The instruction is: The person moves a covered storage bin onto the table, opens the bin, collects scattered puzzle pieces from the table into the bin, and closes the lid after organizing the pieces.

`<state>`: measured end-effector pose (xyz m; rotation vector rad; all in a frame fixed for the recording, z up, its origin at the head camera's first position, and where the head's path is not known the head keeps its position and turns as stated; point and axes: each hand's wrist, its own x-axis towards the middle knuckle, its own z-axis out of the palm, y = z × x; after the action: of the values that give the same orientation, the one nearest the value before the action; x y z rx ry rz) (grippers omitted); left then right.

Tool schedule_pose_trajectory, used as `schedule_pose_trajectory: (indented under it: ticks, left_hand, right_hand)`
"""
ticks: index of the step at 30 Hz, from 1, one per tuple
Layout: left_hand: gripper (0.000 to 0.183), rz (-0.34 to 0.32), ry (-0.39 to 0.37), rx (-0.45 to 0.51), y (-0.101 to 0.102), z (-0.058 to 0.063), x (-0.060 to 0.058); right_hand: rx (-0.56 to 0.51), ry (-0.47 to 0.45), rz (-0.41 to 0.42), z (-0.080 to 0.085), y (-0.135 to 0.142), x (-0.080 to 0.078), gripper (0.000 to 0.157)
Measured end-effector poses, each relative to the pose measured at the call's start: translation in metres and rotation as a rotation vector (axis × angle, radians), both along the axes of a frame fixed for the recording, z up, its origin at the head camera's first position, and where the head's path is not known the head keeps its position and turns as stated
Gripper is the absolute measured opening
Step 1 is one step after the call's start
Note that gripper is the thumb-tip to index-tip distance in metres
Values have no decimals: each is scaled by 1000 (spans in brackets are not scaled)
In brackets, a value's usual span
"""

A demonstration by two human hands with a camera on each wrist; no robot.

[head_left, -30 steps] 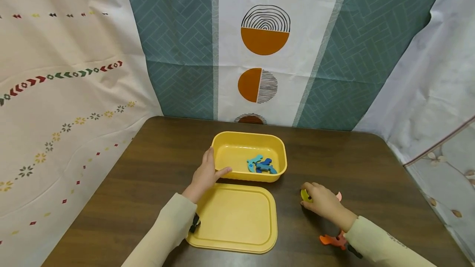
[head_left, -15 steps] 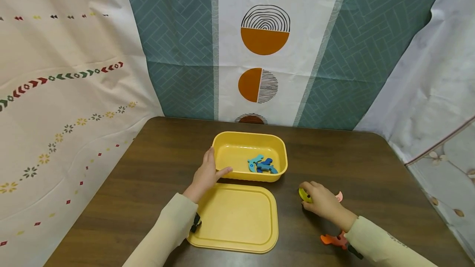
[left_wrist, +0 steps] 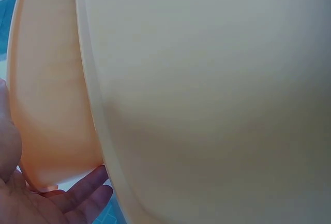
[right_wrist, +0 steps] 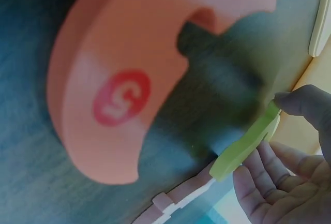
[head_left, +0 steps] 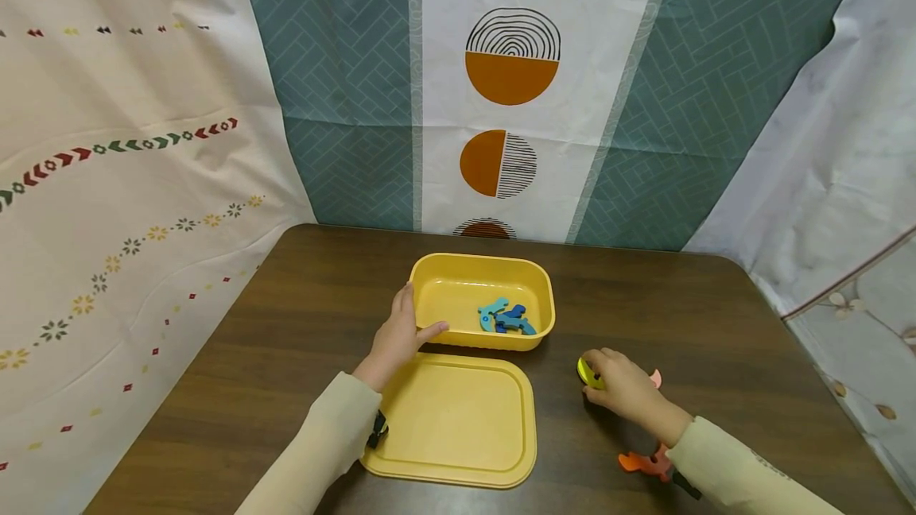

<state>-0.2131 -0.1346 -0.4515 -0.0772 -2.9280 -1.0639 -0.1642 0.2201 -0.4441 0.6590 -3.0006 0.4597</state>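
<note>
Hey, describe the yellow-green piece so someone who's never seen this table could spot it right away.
On the brown table, start at the open yellow box, then look right and nearer the viewer to the right hand. Pinched there is the yellow-green piece; its colour sets it apart from the pink piece and orange piece beside it.

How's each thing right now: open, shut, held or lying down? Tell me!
Yellow box: open, gripped by the left hand
Yellow lid: off the box, lying flat
Blue toy pieces: lying jumbled inside the box
Yellow-green toy piece: pinched in the right hand
Orange toy piece: on the table, partly hidden by a sleeve
Pink toy piece: mostly hidden by the right hand
</note>
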Motion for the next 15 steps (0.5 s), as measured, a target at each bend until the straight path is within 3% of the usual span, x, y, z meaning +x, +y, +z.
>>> schedule_pose_trajectory:
  ticks: [15]
  left_hand:
    - [101, 0, -15, 4, 1, 0, 1]
  right_hand:
    - [5, 116, 95, 13, -10, 2, 39]
